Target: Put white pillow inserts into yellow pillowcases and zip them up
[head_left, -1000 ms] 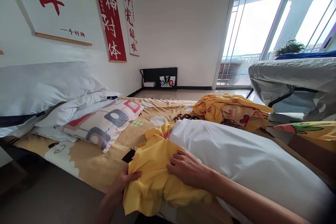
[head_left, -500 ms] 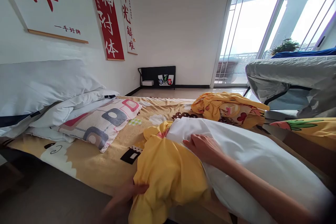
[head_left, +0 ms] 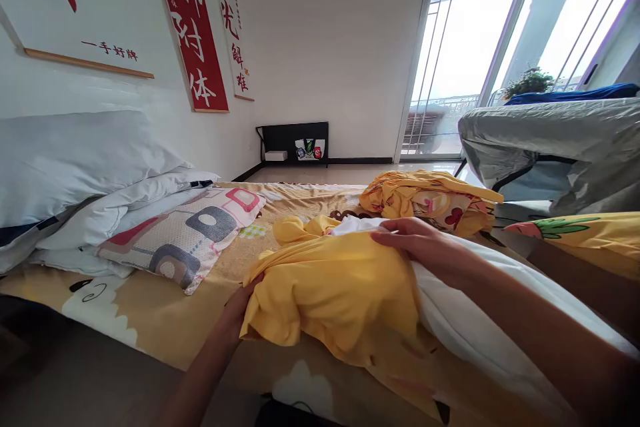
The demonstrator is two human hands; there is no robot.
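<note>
A white pillow lies across the bed, its near end partly inside a yellow pillowcase. My left hand grips the pillowcase's lower left edge, fingers tucked under the cloth. My right hand rests on top of the pillow at the far rim of the pillowcase, fingers curled on the fabric there. A bit of white pillow shows beyond the cloth by my right fingers.
A patterned pillow and stacked white pillows lie at the left by the wall. A crumpled yellow printed cloth sits further back on the bed sheet. A grey covered chair stands right, before glass doors.
The yellow pillowcase has been drawn further up over the pillow's end. My right hand moved away along the pillow; my left hand rose with the cloth's edge.
</note>
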